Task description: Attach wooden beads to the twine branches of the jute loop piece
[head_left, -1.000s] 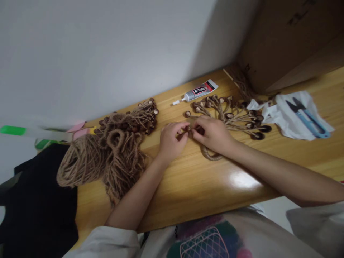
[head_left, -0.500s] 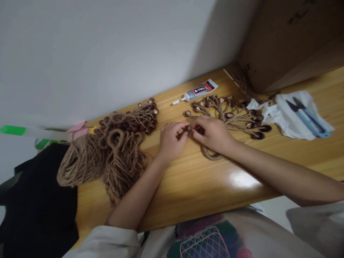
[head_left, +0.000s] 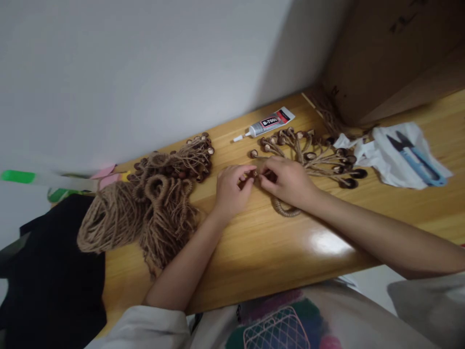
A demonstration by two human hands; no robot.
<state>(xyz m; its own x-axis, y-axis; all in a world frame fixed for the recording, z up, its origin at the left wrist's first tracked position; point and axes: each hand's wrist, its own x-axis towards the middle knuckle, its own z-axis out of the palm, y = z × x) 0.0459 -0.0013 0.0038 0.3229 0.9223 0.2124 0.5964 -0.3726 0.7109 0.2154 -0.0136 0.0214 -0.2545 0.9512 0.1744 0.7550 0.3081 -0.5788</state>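
Over the middle of the table, my left hand (head_left: 234,190) and my right hand (head_left: 288,180) meet at the fingertips. Thumb and forefinger of each are pinched at the end of a brown twine cord (head_left: 285,209), whose braided loop shows beneath my right wrist. The small brown bit between the fingertips is mostly hidden. Just beyond my right hand, several twine strands with brown cap-like beads (head_left: 308,156) lie fanned out. A glue tube (head_left: 271,122) marked B-7000 rests behind them, its white nozzle pointing left.
Left of my hands are a twine ball (head_left: 111,218), a heap of braided cords (head_left: 167,223) and bundled beaded strands (head_left: 178,162). Blue-handled thread snips (head_left: 417,157) lie on white tissue (head_left: 385,167) at right. A cardboard box (head_left: 392,63) stands behind; black cloth (head_left: 54,276) covers the left end.
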